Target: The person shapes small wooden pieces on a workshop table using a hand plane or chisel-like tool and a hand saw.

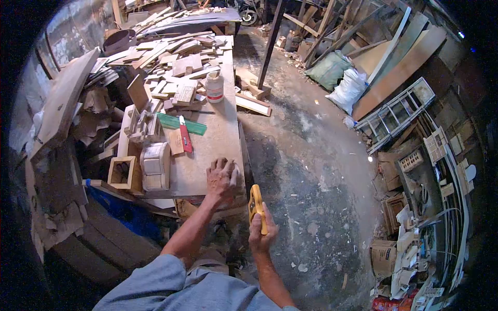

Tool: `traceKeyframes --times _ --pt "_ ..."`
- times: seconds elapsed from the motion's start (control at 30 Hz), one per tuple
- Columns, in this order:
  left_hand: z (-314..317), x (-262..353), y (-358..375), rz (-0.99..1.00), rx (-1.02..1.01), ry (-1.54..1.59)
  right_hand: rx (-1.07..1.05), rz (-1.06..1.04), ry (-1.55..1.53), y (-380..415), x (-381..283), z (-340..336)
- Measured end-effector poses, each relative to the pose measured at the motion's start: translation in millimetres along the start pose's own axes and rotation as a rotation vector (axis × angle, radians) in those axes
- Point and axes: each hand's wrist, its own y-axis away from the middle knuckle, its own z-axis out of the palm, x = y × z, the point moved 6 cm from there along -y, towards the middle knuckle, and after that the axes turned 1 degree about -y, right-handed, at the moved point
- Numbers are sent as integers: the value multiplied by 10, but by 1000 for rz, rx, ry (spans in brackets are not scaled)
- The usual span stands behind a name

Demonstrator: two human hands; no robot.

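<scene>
On the near right corner of the wooden workbench (194, 171) rests my left hand (221, 179), palm down with its fingers apart. My right hand (262, 232) is closed around a yellow tool (257, 205), held upright just off the bench's right edge. What kind of tool it is cannot be made out. Beyond my left hand lie a red cutter (185, 136) and a green ruler (181, 124). A white container (214, 87) stands behind them.
Wood offcuts (181, 65) are heaped on the bench's far part. Small wooden boxes (125, 173) stand at its left. A dark post (271, 46) rises beyond the bench. White sack (350, 90), ladder (397, 114) and cardboard box (383, 257) line the right side.
</scene>
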Motion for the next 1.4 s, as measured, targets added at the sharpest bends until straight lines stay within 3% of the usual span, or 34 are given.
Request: traceKeyframes --times 0.13,0.3,0.53,0.77,0.87,0.97,1.07,1.23,1.33,1.4 --pt "51 -2 51 43 15 -60 24 -36 -41 -48 25 76" --pt "90 -24 44 31 -36 -86 -17 67 -48 1 166 135" --pt "-8 -115 94 7 -29 -90 -57 -68 19 2 -107 156" --pt "-257 -252 269 40 65 -142 -121 129 -256 204 -208 302" --pt "-219 -204 238 -47 -15 -207 -164 217 -290 145 -102 238" --pt "-245 -190 272 -32 124 -158 -175 380 -448 186 -40 250" --pt "-213 -192 241 -87 38 -189 -120 452 -591 465 15 122" --pt "-260 -157 257 -89 51 -187 -209 220 -92 773 -270 -213" --pt "-268 -136 230 -96 41 -179 -243 73 50 1183 -479 -613" --pt "-275 -162 249 -79 29 -168 -135 406 -220 1437 -316 -860"
